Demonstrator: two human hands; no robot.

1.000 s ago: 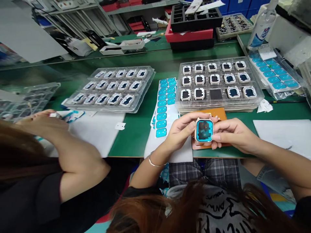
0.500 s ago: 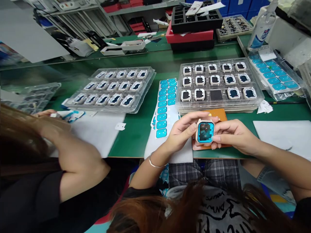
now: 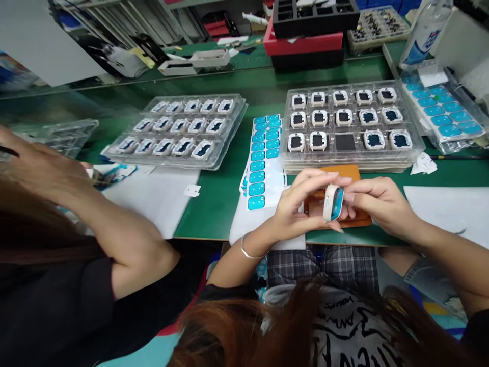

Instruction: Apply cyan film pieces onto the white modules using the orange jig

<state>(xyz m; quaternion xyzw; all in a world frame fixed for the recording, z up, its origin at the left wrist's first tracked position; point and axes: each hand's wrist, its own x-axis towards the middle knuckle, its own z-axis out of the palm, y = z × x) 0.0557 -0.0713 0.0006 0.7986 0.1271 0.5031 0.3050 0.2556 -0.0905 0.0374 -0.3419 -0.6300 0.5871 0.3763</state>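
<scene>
A pale watch case (image 3: 327, 204) with a blue film over its face (image 3: 336, 205) is turned edge-on, the film toward the right. My left hand (image 3: 296, 204) grips its rim between the thumb below and the fingers above. Closed at the film side, my right hand (image 3: 382, 204) has its thumb and fingertips against the case edge; the exact contact is partly hidden. Beneath both hands lies an orange pad (image 3: 353, 219). Just beyond, a clear tray (image 3: 284, 153) holds several similar cases, with one dark vacant compartment (image 3: 345, 142) in its front row.
Sheets of blue stickers (image 3: 256, 177) lie left of my hands on white foam. A second tray of cases (image 3: 214, 162) stands farther left, near a co-worker's arm (image 3: 130, 229). Bagged blue stickers (image 3: 451, 109) and a clear bottle (image 3: 424, 38) are at right; stacked boxes (image 3: 305, 43) stand behind.
The watch case has turned from facing me to edge-on, and my left fingers have shifted around its rim. The co-worker's hand has risen at the left. The whole view has shifted slightly.
</scene>
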